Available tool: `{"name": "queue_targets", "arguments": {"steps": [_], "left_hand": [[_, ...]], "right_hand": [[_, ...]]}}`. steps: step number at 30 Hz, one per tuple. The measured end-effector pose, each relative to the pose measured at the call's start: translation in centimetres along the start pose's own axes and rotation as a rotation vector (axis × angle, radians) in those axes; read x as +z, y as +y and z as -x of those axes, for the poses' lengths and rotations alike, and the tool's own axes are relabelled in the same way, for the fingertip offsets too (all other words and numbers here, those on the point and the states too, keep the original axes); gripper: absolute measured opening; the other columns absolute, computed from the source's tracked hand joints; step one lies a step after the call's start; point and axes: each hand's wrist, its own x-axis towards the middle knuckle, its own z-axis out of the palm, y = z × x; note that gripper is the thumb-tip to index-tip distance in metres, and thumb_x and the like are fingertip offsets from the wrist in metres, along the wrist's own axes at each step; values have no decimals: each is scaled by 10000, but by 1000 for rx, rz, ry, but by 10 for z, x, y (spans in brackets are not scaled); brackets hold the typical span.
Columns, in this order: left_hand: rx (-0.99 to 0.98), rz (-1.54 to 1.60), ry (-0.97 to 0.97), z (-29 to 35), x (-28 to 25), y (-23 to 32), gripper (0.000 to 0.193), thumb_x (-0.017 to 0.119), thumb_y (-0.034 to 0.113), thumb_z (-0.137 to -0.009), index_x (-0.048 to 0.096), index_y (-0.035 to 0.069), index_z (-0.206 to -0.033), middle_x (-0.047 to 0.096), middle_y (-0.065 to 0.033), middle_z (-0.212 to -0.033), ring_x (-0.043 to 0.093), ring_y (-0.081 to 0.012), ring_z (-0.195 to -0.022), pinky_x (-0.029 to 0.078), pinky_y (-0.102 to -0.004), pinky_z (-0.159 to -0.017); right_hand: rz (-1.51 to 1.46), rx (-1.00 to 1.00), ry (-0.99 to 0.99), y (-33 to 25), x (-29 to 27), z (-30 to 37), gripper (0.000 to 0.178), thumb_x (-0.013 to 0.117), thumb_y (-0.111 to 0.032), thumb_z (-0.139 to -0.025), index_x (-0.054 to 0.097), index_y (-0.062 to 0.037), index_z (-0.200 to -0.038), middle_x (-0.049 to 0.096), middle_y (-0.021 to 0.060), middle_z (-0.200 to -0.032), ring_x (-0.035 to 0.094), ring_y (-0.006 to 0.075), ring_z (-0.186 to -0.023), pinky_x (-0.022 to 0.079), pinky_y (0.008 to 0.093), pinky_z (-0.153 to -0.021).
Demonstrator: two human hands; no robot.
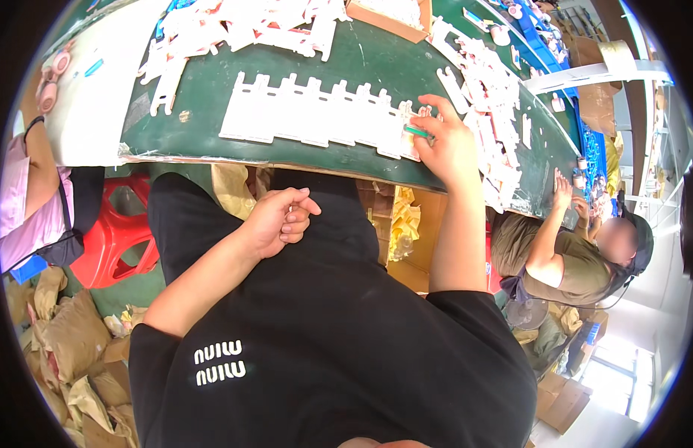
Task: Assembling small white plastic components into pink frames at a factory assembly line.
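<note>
A row of flat white plastic parts (pixel 286 112), with notched far edges, lies side by side along the near part of the green table (pixel 212 142). At the right end of this row is my right hand (pixel 447 142). It pinches a small green stick-like thing (pixel 417 131) between thumb and fingers, over the last white part; its exact kind is too small to tell. My left hand (pixel 279 220) hangs above my lap, off the table, with the fingers curled in and nothing visible in them.
Loose white parts are heaped at the back (pixel 249 30) and right (pixel 496 127) of the table, near a cardboard box (pixel 391 19). A co-worker (pixel 570 257) sits at the right, another person (pixel 32 187) at the left by a red stool (pixel 118 239). Brown sacks (pixel 77 336) cover the floor.
</note>
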Motion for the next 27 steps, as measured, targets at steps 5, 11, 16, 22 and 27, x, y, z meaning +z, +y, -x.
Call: {"name": "queue_targets", "arguments": {"steps": [5,11,16,22,27], "left_hand": [[2,-10,5,1,0,-1,398,590,346,-1143,734,28,-951,361,78,-669,352,-57,-537,277,-251,-479],[12,23,-12,3,-5,-4,371,610,319,-1142,716,1,-981,395,68,-684,359,-57,-535,292,-247,-478],[28,26,-20,3,-5,-5,360,608,315,-1141,709,7,-985,406,63,-686,379,-62,-544,303,-255,-485],[79,102,-51,5,2,-8,404,570,392,-1140,728,27,-1067,577,8,-770,559,-142,-699,458,-324,-639],[131,117,-232,-3,-10,-9,484,521,430,-1150,746,3,-1173,740,-76,-961,729,-232,-895,605,-412,-817]], "right_hand": [[2,-8,-1,-1,-3,0,190,814,-109,-814,852,-124,-999,696,-34,-1422,792,255,-823,644,417,-770],[-133,27,53,-3,-5,-1,202,809,-75,-824,852,-91,-1020,738,2,-1342,788,249,-846,629,391,-754],[-222,107,161,10,-9,-17,177,832,-82,-900,823,-27,-1067,778,49,-1120,588,97,-681,498,288,-635],[-218,219,-44,3,-15,-81,320,886,-259,-930,835,-83,-1192,761,72,-882,656,182,-738,548,357,-711],[-169,-71,14,27,15,-115,363,872,-281,-968,818,-65,-1255,802,119,-1035,754,222,-900,601,378,-834]]}}
